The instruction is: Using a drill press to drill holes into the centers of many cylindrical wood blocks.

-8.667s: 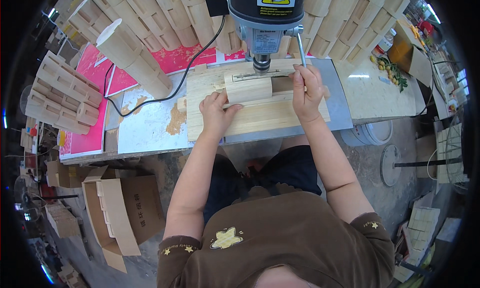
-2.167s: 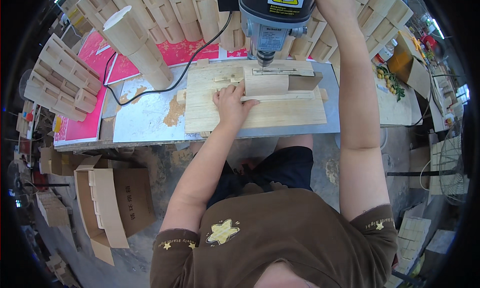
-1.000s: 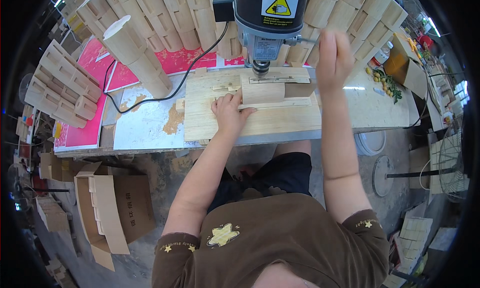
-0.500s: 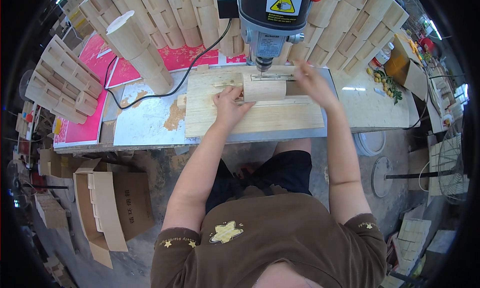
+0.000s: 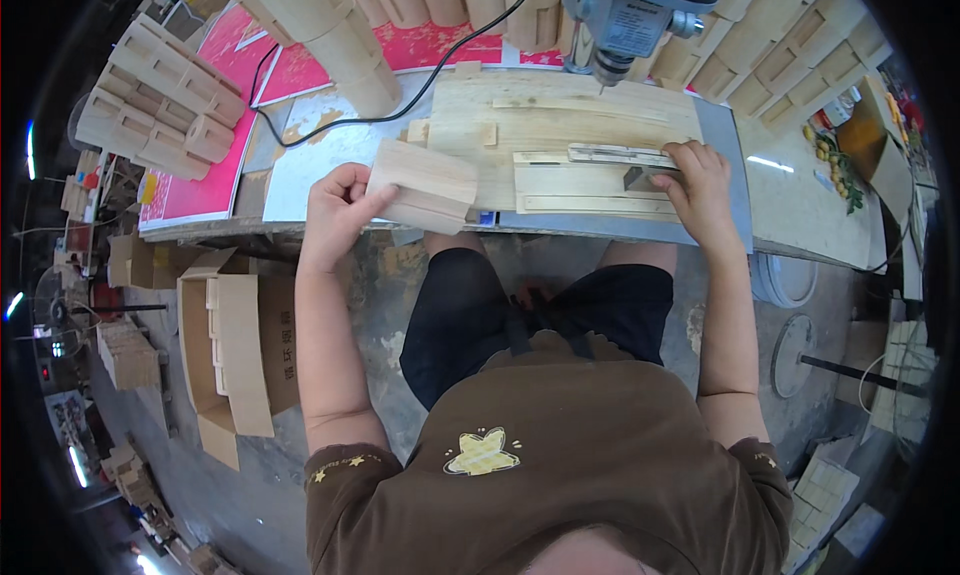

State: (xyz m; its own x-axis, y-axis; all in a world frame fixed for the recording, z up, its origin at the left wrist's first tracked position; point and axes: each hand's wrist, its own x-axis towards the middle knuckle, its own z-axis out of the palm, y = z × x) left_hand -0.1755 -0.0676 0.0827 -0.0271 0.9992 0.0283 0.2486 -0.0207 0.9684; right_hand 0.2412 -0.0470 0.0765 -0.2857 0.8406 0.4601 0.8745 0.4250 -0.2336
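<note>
My left hand (image 5: 342, 213) grips a pale wooden cylinder (image 5: 425, 183) by its left end, thumb on top, holding it near the front edge of the bench. To the right lies a flat wooden jig (image 5: 570, 187) with a metal strip (image 5: 620, 155) along its far side and a small dark block (image 5: 638, 179) near its right end. My right hand (image 5: 700, 187) is closed round that right end, fingers over the metal strip. Beyond the jig, the drill press (image 5: 635, 20) hangs over a wooden board (image 5: 550, 115), its chuck and bit apart from the jig.
Stacked wooden cylinders (image 5: 345, 50) stand along the back, with another group (image 5: 160, 115) at the left. A black cable (image 5: 420, 105) runs across the bench. An open cardboard box (image 5: 240, 340) sits on the floor at left; small yellowish fruits (image 5: 838, 165) lie at right.
The wooden cylinder has come off the jig and moved left in my left hand. The jig sits nearer me, out from under the drill, and my right hand now grips its end. The view has shifted.
</note>
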